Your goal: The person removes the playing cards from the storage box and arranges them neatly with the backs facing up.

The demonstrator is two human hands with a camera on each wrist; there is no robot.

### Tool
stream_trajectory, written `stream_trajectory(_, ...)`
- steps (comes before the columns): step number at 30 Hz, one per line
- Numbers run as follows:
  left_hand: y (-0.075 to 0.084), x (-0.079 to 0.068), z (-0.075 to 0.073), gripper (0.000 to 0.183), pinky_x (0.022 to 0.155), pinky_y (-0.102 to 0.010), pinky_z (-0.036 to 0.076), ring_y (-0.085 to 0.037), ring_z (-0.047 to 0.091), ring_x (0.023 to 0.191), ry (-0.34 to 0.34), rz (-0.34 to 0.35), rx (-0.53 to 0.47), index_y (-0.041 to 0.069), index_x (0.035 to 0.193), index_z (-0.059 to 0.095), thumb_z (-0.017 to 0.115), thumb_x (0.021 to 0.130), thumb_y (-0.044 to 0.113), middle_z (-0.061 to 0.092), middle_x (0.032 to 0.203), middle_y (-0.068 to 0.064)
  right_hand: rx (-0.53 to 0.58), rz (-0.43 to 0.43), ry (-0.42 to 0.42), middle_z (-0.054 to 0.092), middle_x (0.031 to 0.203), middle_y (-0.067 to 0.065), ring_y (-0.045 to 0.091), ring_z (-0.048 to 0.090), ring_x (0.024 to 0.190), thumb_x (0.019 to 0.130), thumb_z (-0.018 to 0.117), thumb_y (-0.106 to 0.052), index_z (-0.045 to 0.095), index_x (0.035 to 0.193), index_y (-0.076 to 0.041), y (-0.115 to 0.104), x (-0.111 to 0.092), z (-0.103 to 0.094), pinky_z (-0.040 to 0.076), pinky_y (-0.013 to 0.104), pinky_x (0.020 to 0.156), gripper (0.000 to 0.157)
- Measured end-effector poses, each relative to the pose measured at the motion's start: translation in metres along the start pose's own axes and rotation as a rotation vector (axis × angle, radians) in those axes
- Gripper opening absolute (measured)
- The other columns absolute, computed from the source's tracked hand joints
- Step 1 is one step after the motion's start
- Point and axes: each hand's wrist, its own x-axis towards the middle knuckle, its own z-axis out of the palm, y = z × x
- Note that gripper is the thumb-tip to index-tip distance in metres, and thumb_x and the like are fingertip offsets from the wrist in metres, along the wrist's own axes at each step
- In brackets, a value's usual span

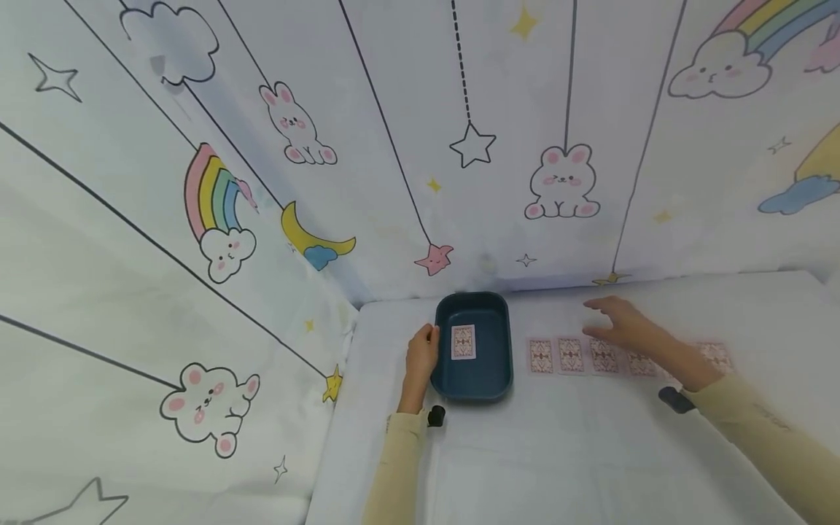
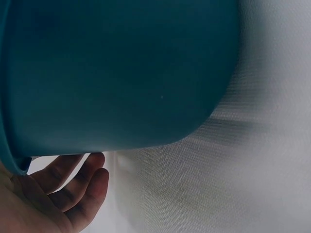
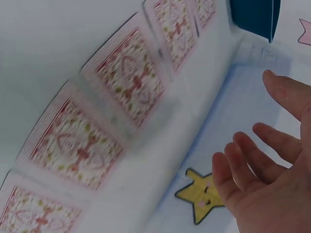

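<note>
A dark teal rectangular tray (image 1: 491, 373) lies on the white table, with one playing card (image 1: 463, 343) face down inside it. At the tray's left side, my left hand (image 1: 421, 359) grips the rim; the left wrist view shows its fingers (image 2: 87, 196) bent beside the outer wall, with the thumb hidden. To the right of the tray runs a row of several face-down playing cards (image 1: 570, 355) with red-patterned backs. My right hand (image 1: 620, 324) hovers over this row, fingers spread and loosely bent, holding nothing. The right forearm covers some of the cards.
A cloth printed with bunnies, stars and rainbows hangs as a wall behind the table (image 1: 558, 452) and along its left side. The tray stands near the back edge. Black wrist devices (image 1: 676, 399) sit by both sleeves.
</note>
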Motion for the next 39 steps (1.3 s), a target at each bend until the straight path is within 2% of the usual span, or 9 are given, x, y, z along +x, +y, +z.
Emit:
stream_trajectory(8,-0.001,0.0,0.002,0.031,0.057,-0.027,0.035,-0.015,0.047,0.066,0.011,0.008,-0.004,0.011,0.087,0.055,0.046,0.107,0.032,0.054,0.078,-0.004,-0.009,-0.069,0.01,0.049,0.139,0.034,0.052,0.043,0.129,0.094,0.07,-0.029,0.048,0.14,0.006,-0.028,0.021,0.015,0.033,0.066,0.107,0.061)
stream_trajectory(11,-0.001,0.0,0.001,0.032,0.058,-0.027,0.034,-0.015,0.046,0.066,0.023,0.01,0.008,0.011,0.085,0.054,0.046,0.107,0.032,0.052,0.077,-0.004,-0.01,-0.063,-0.011,0.049,0.141,0.032,0.051,0.042,0.132,0.095,0.069,-0.029,0.047,0.142,0.004,-0.039,0.031,0.022,0.032,0.065,0.109,0.062)
stream_trajectory(14,-0.001,0.0,-0.001,0.031,0.058,-0.027,0.034,-0.016,0.046,0.066,0.024,0.018,0.014,0.01,0.085,0.053,0.046,0.107,0.031,0.051,0.075,-0.005,-0.011,-0.065,-0.034,0.049,0.142,0.029,0.05,0.042,0.133,0.095,0.069,-0.029,0.047,0.143,0.002,-0.049,0.043,0.03,0.033,0.065,0.109,0.061)
stream_trajectory(18,0.002,-0.001,-0.002,0.03,0.058,-0.028,0.034,-0.016,0.046,0.066,0.008,0.013,0.007,0.01,0.087,0.055,0.046,0.107,0.03,0.051,0.076,-0.005,-0.011,-0.131,-0.031,0.053,0.14,0.028,0.048,0.045,0.131,0.094,0.07,-0.027,0.049,0.14,0.003,-0.063,0.059,0.041,0.035,0.063,0.108,0.059)
stream_trajectory(26,0.003,0.001,-0.001,0.03,0.056,-0.027,0.032,-0.015,0.043,0.063,-0.001,0.006,0.024,0.011,0.085,0.052,0.046,0.107,0.031,0.046,0.073,-0.002,-0.032,-0.186,-0.056,0.053,0.141,0.027,0.047,0.047,0.133,0.093,0.073,-0.026,0.052,0.139,0.003,-0.105,0.091,0.063,0.036,0.06,0.11,0.059)
stream_trajectory(33,0.002,0.003,0.001,0.033,0.054,-0.026,0.03,-0.014,0.041,0.062,-0.004,0.01,0.046,0.012,0.081,0.049,0.047,0.107,0.032,0.043,0.072,-0.001,-0.087,-0.201,-0.129,0.054,0.138,0.026,0.045,0.05,0.129,0.094,0.071,-0.029,0.052,0.14,0.003,-0.133,0.119,0.088,0.041,0.058,0.107,0.059)
stream_trajectory(39,0.0,0.003,-0.002,0.032,0.052,-0.028,0.029,-0.014,0.04,0.06,0.006,0.018,0.052,0.012,0.081,0.049,0.048,0.107,0.031,0.044,0.071,-0.002,-0.141,-0.149,-0.222,0.051,0.141,0.028,0.047,0.048,0.131,0.095,0.07,-0.028,0.049,0.142,0.003,-0.154,0.136,0.111,0.042,0.057,0.106,0.06)
